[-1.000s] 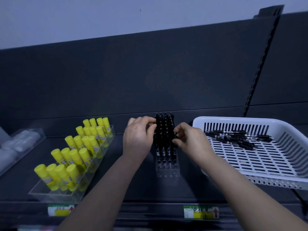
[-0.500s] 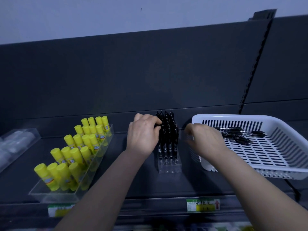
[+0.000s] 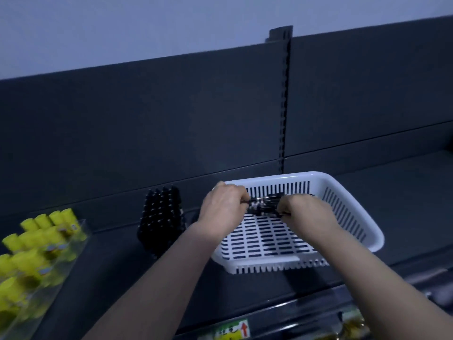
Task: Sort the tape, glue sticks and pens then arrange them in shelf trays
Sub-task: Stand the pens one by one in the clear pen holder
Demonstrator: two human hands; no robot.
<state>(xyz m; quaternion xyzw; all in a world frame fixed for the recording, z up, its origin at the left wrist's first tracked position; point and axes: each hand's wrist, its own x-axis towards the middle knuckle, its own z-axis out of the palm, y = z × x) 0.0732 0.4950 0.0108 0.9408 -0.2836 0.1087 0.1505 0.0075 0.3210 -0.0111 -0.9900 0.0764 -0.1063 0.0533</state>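
Both hands have left the pen tray: left hand [image 3: 223, 204] and right hand [image 3: 302, 210] now grip the pens [image 3: 264, 206] in the basket [image 3: 353, 209].

Black pens [image 3: 264, 206] bunched in white basket [image 3: 316, 175], other pens [image 3: 160, 217] upright, yellow glue sticks [image 3: 36, 244] standing left

Bare shelf [image 3: 392, 192] surface lies to the right of the white basket [image 3: 355, 200], and a wider dark strip shows between the glue sticks [image 3: 31, 261] and the block of upright pens [image 3: 160, 217]. The gap between that block and the basket is narrow, and the left forearm [image 3: 171, 271] crosses it. The back panel [image 3: 171, 131] closes the shelf behind. Inside the basket, the left hand [image 3: 223, 204] and right hand [image 3: 304, 212] grip loose pens [image 3: 264, 206] near the far wall.
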